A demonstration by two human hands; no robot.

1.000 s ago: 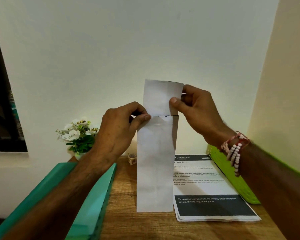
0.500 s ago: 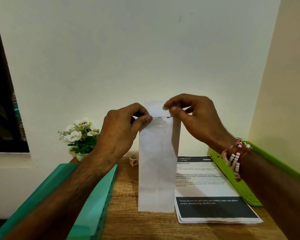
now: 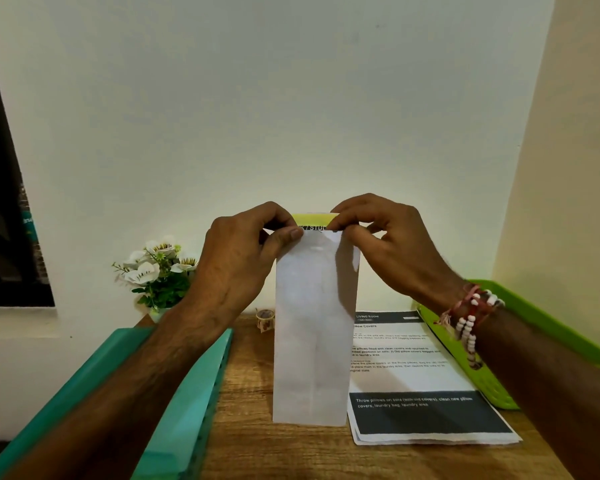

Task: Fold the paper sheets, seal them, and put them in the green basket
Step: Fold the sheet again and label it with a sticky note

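Left hand (image 3: 238, 261) and right hand (image 3: 392, 247) — both pinched on folded paper sheet's (image 3: 312, 327) top edge

beaded, threaded bracelets (image 3: 471, 317), right wrist

A room in a home: plain painted walls, a wooden table (image 3: 291, 452), a small flower pot (image 3: 160, 268), a dark window (image 3: 0, 237).

Between the left hand (image 3: 243, 258) and right hand (image 3: 388, 244) hangs a white folded paper (image 3: 312, 327) — its top flap yellow-green with a black printed band. Under the right wrist: red threads and white beads (image 3: 470, 323), a lime-green basket (image 3: 520, 327), and black-and-white printed sheets (image 3: 420, 386). Below the left arm — a teal tray (image 3: 187, 403); beyond it, white flowers (image 3: 160, 261) with green leaves.
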